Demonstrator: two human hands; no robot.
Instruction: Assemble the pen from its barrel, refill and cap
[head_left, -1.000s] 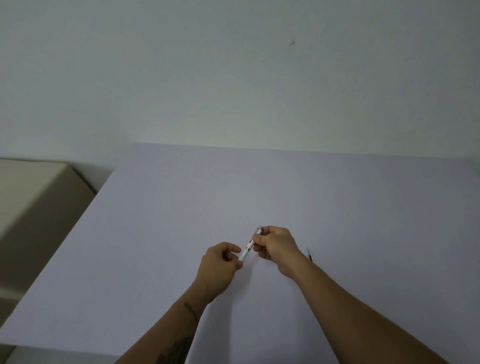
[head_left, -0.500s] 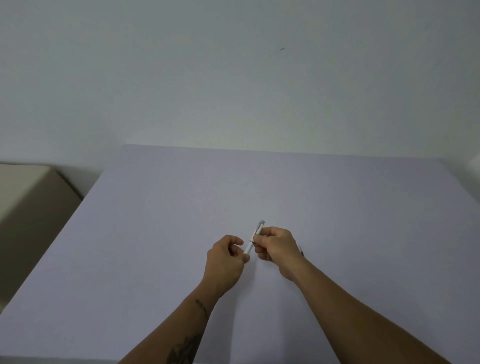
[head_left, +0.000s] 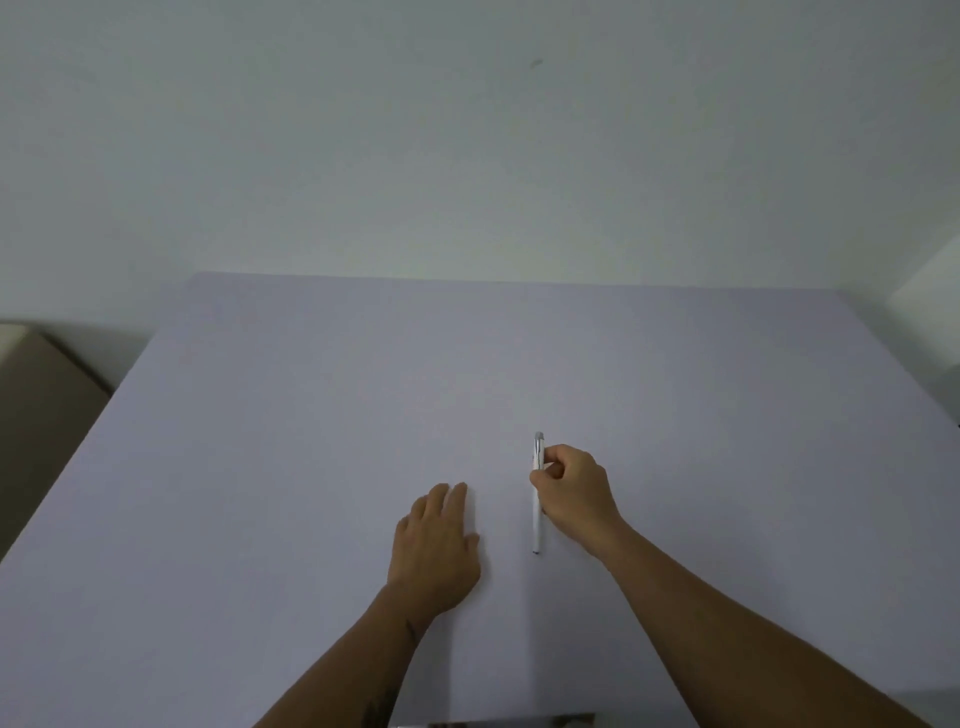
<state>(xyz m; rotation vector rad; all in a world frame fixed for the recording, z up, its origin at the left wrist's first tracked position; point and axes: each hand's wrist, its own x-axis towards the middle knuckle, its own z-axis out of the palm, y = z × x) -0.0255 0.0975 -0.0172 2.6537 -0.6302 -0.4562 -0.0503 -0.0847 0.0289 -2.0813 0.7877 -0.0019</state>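
Only right hand around unmarked pen

— Any writing to read on the pen where the right hand pinches it?

— None; the white shaft above and below the grip shows no legible mark.

— And the dark mark on the left forearm?

— A tattoo, too blurred to read. The table bears no label either.
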